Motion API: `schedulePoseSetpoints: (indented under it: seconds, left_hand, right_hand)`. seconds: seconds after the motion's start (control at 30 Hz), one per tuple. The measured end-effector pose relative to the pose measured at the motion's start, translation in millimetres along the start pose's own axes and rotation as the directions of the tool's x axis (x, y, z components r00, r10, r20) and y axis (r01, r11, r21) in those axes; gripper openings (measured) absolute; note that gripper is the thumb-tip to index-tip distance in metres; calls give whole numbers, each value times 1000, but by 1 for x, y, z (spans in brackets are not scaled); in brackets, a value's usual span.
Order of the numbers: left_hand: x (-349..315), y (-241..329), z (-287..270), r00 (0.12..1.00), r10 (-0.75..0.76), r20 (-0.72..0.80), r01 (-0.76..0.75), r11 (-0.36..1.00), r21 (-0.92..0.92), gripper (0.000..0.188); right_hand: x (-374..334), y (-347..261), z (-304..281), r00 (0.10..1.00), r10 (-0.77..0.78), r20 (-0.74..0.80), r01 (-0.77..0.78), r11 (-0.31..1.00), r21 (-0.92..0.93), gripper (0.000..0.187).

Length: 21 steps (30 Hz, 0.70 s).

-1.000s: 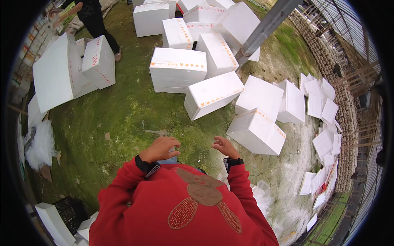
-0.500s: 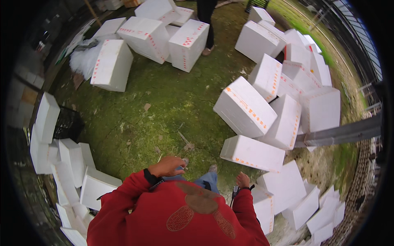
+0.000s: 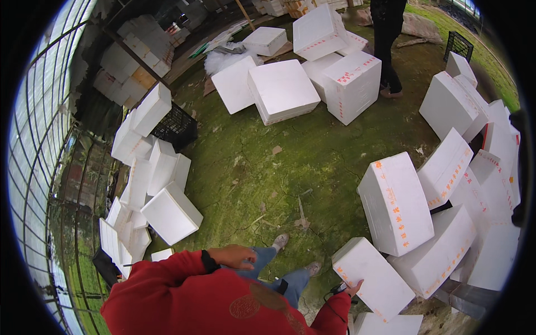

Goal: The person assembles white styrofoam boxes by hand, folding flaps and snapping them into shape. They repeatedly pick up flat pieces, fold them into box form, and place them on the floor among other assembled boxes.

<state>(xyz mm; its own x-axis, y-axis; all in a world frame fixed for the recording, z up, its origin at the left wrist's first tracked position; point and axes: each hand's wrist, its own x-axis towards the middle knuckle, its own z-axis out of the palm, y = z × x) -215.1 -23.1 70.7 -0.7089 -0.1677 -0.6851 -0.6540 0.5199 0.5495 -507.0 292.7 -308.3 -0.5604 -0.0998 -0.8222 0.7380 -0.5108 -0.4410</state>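
Note:
My left hand (image 3: 232,257) is held in front of my body above my thigh, its fingers curled in and nothing visible in them. Low on the right, my right hand (image 3: 354,288) overlaps the near left edge of a white foam box (image 3: 379,282) with orange print. One finger stretches out along that edge; whether it presses on the box cannot be made out, and the other fingers are partly hidden. Just beyond stands a larger white foam box (image 3: 395,204), tilted, beside another leaning foam box (image 3: 438,248).
More white foam boxes lie heaped on the right and in a left-hand pile (image 3: 162,167). Across the mossy ground (image 3: 251,178), another person's dark-trousered leg (image 3: 386,42) stands beside a box (image 3: 353,86). A black crate (image 3: 176,127) and a wire fence (image 3: 56,184) are on the left.
My view has swung left, so the boxes appear farther right and the fence shows. My right hand has come to the edge of the nearby foam box. The left stays before my body.

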Motion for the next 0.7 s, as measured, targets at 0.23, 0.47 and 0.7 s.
schedulePoseSetpoints:
  seconds: [0.23, 0.47, 0.7]
  left_hand:
    - [-7, 7, 15, 996, 11, -92, -15, 999, -42, 31]
    - [-29, -8, 17, 897, -23, -442, -70, 979, -194, 66]
    - [-88, -58, 25, 580, -426, -694, 250, 904, -346, 110]
  right_hand:
    - [19, -11, 47, 992, 123, -19, -124, 992, -34, 42]
    - [-136, 69, 183, 882, 371, 291, -338, 928, -158, 30]
    - [-338, 192, 289, 579, 454, 677, 368, 596, -714, 27]
